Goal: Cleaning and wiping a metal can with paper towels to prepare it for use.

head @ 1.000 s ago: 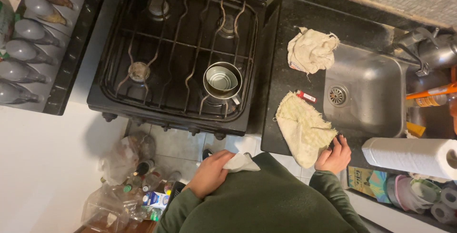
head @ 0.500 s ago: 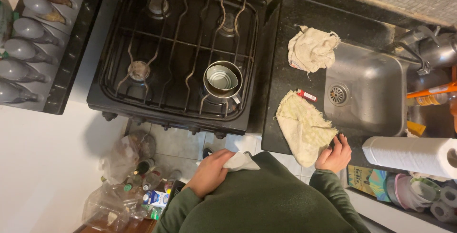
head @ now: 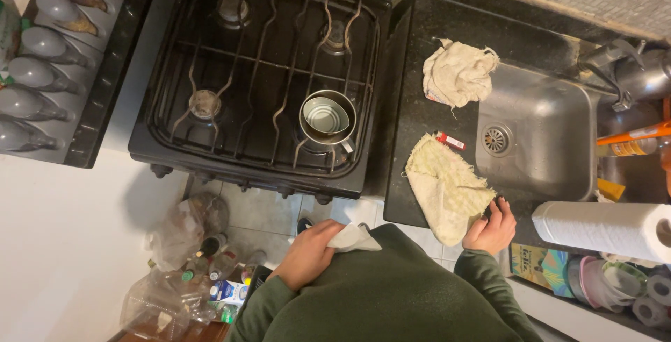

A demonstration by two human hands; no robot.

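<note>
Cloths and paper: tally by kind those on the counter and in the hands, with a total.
Pale cloths on the black counter: 2, a crumpled cloth behind and a flat cloth, its near edge touched by the right hand.
White paper pieces: 1, paper piece in the left hand.
Paper towel rolls: 1, white roll lying beside the sink.
Total: 4

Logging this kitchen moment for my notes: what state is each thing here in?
Small steel pot: upright on black gas stove, no flame visible.
Steel sink: empty.
Cream cloth: spread flat, right hand at its corner.
White paper: crumpled in left hand.
Paper towel roll: lying sideways.
</note>
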